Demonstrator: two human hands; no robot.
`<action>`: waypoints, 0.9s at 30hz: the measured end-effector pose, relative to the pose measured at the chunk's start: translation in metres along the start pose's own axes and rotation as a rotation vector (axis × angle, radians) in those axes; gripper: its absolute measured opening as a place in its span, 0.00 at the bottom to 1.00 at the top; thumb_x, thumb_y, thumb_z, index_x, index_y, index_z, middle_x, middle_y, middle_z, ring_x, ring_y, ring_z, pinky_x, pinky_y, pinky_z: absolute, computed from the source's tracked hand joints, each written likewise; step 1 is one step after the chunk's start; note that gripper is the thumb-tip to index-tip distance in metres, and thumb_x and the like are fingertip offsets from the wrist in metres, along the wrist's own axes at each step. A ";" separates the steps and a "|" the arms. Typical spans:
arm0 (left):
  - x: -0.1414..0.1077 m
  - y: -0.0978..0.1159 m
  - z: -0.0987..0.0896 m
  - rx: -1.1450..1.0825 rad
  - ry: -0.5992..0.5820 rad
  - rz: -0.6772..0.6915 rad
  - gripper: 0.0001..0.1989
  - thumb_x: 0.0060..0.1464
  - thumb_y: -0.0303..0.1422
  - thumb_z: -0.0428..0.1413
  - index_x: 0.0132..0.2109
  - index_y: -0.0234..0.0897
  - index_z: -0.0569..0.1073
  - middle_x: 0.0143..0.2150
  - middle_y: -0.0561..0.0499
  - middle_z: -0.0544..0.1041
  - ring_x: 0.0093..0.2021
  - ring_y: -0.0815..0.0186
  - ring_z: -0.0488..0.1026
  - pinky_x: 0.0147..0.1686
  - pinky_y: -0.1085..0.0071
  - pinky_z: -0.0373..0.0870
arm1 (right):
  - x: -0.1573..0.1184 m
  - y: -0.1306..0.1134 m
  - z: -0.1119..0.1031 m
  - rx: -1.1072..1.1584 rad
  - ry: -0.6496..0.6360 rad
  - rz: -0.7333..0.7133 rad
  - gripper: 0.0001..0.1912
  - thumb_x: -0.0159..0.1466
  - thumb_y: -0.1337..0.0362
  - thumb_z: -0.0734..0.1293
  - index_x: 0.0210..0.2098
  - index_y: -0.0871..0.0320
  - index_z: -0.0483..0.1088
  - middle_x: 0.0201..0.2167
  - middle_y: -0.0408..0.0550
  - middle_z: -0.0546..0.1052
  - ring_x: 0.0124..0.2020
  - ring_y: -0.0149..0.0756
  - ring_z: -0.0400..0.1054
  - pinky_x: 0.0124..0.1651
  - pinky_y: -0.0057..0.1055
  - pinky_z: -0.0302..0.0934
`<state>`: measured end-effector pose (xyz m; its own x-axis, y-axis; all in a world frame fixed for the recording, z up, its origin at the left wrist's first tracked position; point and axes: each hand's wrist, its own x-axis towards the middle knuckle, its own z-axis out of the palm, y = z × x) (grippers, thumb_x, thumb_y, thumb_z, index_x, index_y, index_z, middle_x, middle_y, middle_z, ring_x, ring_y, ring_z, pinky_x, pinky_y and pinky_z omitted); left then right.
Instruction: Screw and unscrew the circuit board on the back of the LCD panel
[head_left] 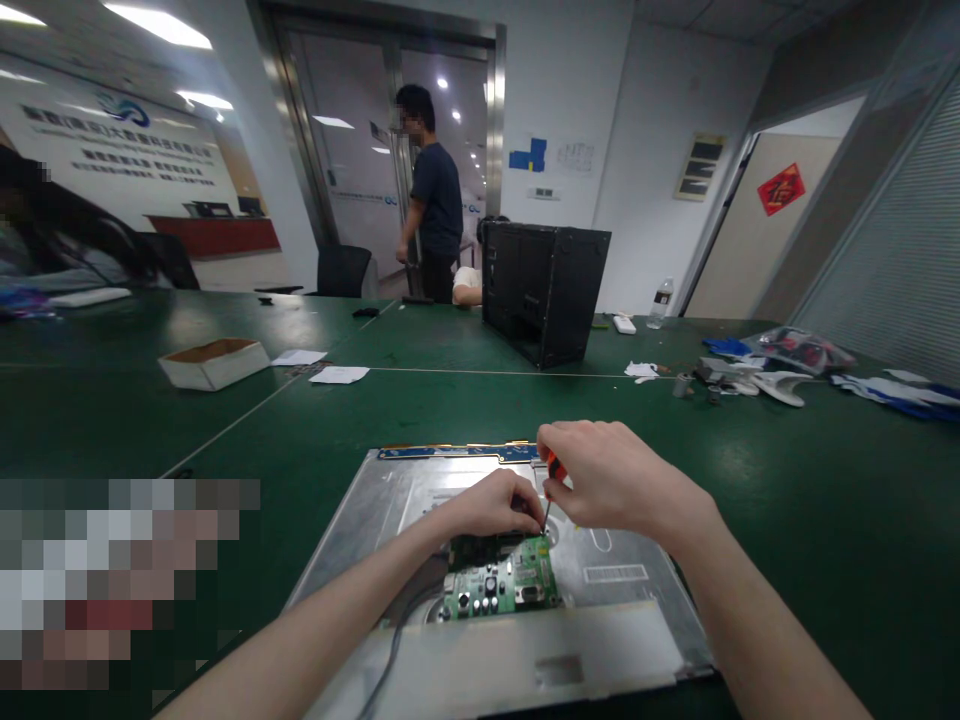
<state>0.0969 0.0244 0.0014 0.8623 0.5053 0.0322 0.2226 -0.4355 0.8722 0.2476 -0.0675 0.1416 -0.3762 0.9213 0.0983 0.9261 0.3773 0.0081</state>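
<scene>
My right hand [600, 470] is closed around the red-and-black handle of a screwdriver [556, 466]. Its thin shaft points down to the upper right corner of a green circuit board [506, 580]. Beside the tip, my left hand [504, 503] has its fingers drawn together in a pinch at the board's edge; what they hold, if anything, is hidden. The board sits on the back of a silver metal display panel [637, 575], which lies flat before me. A narrow blue circuit strip [442, 453] runs along the panel's far edge. A grey cable [394, 650] curves down from the board's left side.
A black computer case [547, 290] stands across the green table [810, 520]. At left are an open box [215, 364] and paper [340, 375]. Small parts [716, 372] and plastic bags [802, 348] lie at right, near a bottle [660, 303]. A person [435, 200] is by the door.
</scene>
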 end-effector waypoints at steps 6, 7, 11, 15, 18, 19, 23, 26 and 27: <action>0.000 0.001 0.001 0.013 0.011 -0.027 0.06 0.43 0.22 0.60 0.29 0.34 0.80 0.25 0.54 0.77 0.27 0.69 0.70 0.30 0.77 0.64 | 0.005 0.004 0.005 -0.041 0.027 0.030 0.05 0.59 0.64 0.64 0.34 0.57 0.69 0.29 0.46 0.75 0.28 0.34 0.66 0.24 0.30 0.40; 0.000 0.001 0.001 0.014 0.010 -0.032 0.05 0.43 0.22 0.60 0.29 0.34 0.80 0.25 0.54 0.76 0.27 0.69 0.70 0.29 0.77 0.64 | 0.006 0.004 0.006 -0.063 0.035 0.044 0.05 0.60 0.61 0.63 0.33 0.56 0.69 0.28 0.46 0.75 0.27 0.34 0.66 0.24 0.31 0.39; 0.000 -0.002 0.001 -0.003 0.006 -0.031 0.05 0.43 0.23 0.60 0.29 0.33 0.79 0.25 0.54 0.76 0.27 0.69 0.71 0.30 0.77 0.65 | 0.006 0.004 0.005 -0.064 0.018 0.052 0.11 0.62 0.55 0.62 0.30 0.55 0.69 0.26 0.46 0.74 0.26 0.35 0.66 0.24 0.31 0.40; 0.001 -0.002 0.001 0.007 -0.002 -0.027 0.05 0.43 0.23 0.60 0.30 0.33 0.79 0.25 0.54 0.76 0.28 0.68 0.70 0.30 0.77 0.64 | 0.000 0.002 0.001 0.044 -0.020 -0.041 0.07 0.58 0.62 0.64 0.36 0.56 0.67 0.32 0.45 0.75 0.30 0.34 0.67 0.26 0.30 0.44; 0.000 0.000 0.001 0.013 0.001 -0.034 0.05 0.42 0.23 0.60 0.30 0.33 0.79 0.25 0.54 0.77 0.28 0.68 0.70 0.30 0.77 0.64 | 0.000 0.002 0.001 0.045 -0.031 -0.036 0.07 0.57 0.66 0.64 0.36 0.56 0.66 0.32 0.45 0.75 0.30 0.33 0.66 0.26 0.30 0.43; 0.000 0.000 0.001 0.008 0.002 -0.038 0.05 0.42 0.23 0.59 0.30 0.33 0.79 0.25 0.54 0.77 0.28 0.68 0.70 0.30 0.77 0.64 | 0.001 0.003 0.002 0.025 -0.024 -0.022 0.07 0.57 0.66 0.64 0.36 0.56 0.66 0.32 0.44 0.75 0.29 0.33 0.66 0.25 0.30 0.42; 0.001 -0.002 0.001 0.005 -0.009 -0.044 0.05 0.43 0.24 0.59 0.29 0.34 0.79 0.26 0.54 0.77 0.28 0.68 0.72 0.31 0.77 0.65 | 0.006 0.004 0.005 -0.071 0.014 0.032 0.07 0.61 0.59 0.63 0.35 0.55 0.67 0.27 0.45 0.74 0.27 0.35 0.67 0.24 0.30 0.39; 0.001 -0.003 0.001 0.009 0.002 -0.031 0.05 0.43 0.24 0.59 0.29 0.34 0.79 0.26 0.53 0.77 0.28 0.68 0.71 0.30 0.77 0.65 | 0.003 0.003 0.005 -0.039 -0.001 0.037 0.08 0.62 0.58 0.63 0.36 0.55 0.67 0.28 0.46 0.75 0.27 0.35 0.67 0.24 0.30 0.40; 0.001 -0.003 0.001 0.008 0.008 -0.025 0.05 0.43 0.24 0.59 0.30 0.34 0.79 0.26 0.54 0.77 0.28 0.68 0.71 0.30 0.77 0.65 | 0.001 0.002 0.004 -0.010 -0.005 0.025 0.07 0.61 0.60 0.63 0.37 0.56 0.66 0.29 0.46 0.75 0.28 0.35 0.67 0.24 0.30 0.41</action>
<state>0.0974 0.0254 -0.0013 0.8527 0.5221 0.0142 0.2479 -0.4285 0.8689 0.2493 -0.0653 0.1378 -0.3534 0.9308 0.0932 0.9353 0.3535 0.0161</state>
